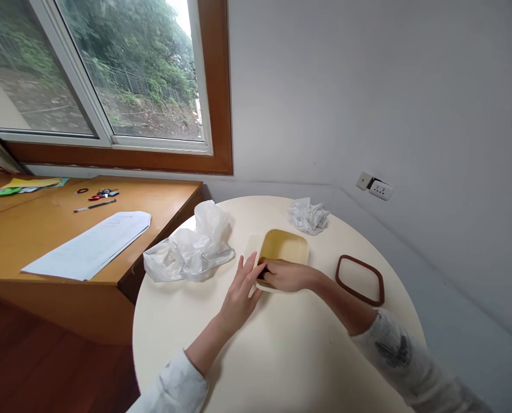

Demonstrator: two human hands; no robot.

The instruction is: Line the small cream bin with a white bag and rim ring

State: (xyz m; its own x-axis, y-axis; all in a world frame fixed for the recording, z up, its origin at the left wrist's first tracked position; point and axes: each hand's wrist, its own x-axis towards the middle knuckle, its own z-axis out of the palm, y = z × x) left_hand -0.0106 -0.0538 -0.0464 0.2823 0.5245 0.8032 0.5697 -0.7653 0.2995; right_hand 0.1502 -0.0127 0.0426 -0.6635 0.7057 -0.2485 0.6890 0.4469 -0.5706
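On the round white table stands a pale yellow rounded-square container (pixel 291 245), its hollow side facing up. My right hand (pixel 287 275) reaches into its near left corner, fingers closed around a small dark thing (pixel 262 273) that is mostly hidden. Against the container's left side rests my left hand (pixel 237 298), its fingers stretched out and apart, not wrapped round anything. A pale translucent flat piece (pixel 251 245) shows beside the container's left wall, partly covered by my fingers. To the right of the container lies a brown rounded-square rim (pixel 360 256).
A crumpled white plastic bag (pixel 196 252) lies at the table's left, and a smaller crumpled bag (pixel 307 217) at the back. The wooden desk (pixel 165 198) on the left bears papers (pixel 92 244), a pen (pixel 94 206) and keys (pixel 105 194). A wall borders the right.
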